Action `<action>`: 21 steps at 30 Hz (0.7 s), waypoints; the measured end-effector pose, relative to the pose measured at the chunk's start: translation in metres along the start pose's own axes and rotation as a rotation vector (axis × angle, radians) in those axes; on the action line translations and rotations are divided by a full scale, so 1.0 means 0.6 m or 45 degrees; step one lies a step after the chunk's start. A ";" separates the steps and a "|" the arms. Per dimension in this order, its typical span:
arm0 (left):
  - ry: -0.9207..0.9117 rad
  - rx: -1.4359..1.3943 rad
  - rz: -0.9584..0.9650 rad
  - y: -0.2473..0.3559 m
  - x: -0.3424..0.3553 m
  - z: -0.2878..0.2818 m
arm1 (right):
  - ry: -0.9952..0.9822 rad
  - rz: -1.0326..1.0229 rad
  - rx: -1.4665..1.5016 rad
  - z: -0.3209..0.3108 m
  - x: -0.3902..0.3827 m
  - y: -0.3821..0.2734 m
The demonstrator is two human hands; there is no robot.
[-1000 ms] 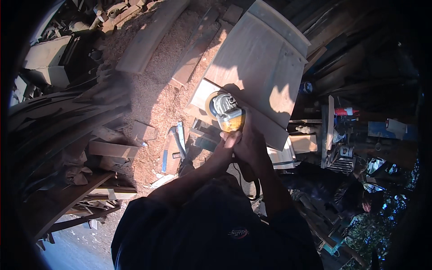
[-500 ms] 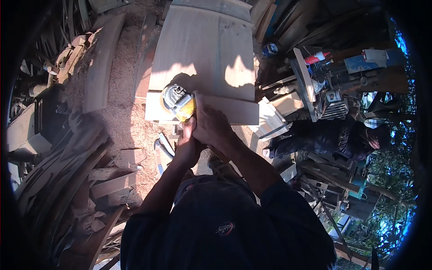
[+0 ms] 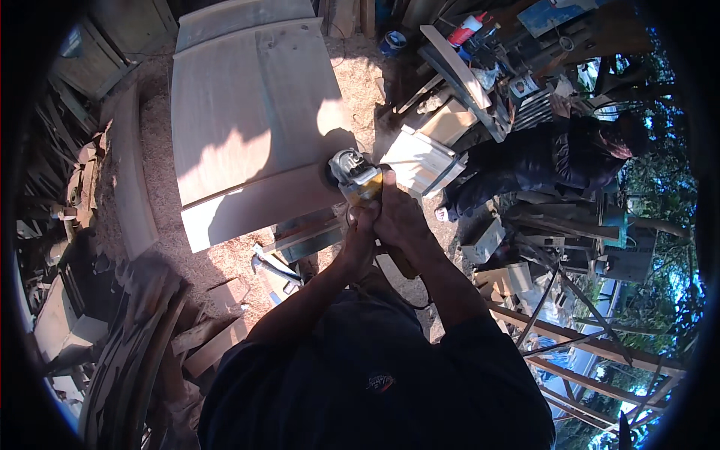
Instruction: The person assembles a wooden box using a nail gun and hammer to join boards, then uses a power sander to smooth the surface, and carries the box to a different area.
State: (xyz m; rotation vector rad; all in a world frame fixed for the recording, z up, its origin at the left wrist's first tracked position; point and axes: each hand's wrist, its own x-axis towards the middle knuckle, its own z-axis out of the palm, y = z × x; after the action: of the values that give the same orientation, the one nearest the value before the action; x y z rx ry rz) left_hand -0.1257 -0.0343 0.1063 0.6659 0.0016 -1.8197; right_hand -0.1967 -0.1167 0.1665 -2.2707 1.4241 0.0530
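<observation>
A yellow angle grinder with a grey metal head is gripped in both my hands. My left hand closes round its lower body, and my right hand wraps the body from the right. The grinder's head is at the right end of the front strip of a large pale wooden panel. Its disc is mostly hidden, and I cannot tell whether it touches the wood. The panel lies flat, with sunlit patches and shadow across it.
Another person in dark clothes is at the right, near a pale wooden box. A saw-like hand tool lies below the panel. Long boards and stacked offcuts line the left. A red and white bottle stands at upper right.
My view has turned, so the panel appears farther left and tilted. The grinder, held in both hands, has gone from the left part of the front strip to its right end.
</observation>
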 end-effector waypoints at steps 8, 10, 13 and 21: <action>-0.091 0.564 -0.206 -0.054 0.079 0.077 | 0.124 0.446 0.176 -0.046 -0.017 0.197; -0.141 0.937 -0.132 -0.050 0.073 0.076 | 0.208 0.581 0.254 -0.035 -0.029 0.271; 0.004 1.412 0.308 0.002 0.057 0.048 | 0.426 0.377 0.664 0.056 -0.040 0.452; 0.857 2.727 1.102 0.045 0.165 0.016 | 0.182 0.447 1.504 0.041 -0.004 0.519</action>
State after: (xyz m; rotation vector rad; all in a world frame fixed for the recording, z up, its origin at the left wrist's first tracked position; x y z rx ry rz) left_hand -0.1256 -0.1341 0.0793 2.1331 -1.6249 -0.0403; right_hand -0.4613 -0.2170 0.0340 -1.0669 1.3475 -0.6669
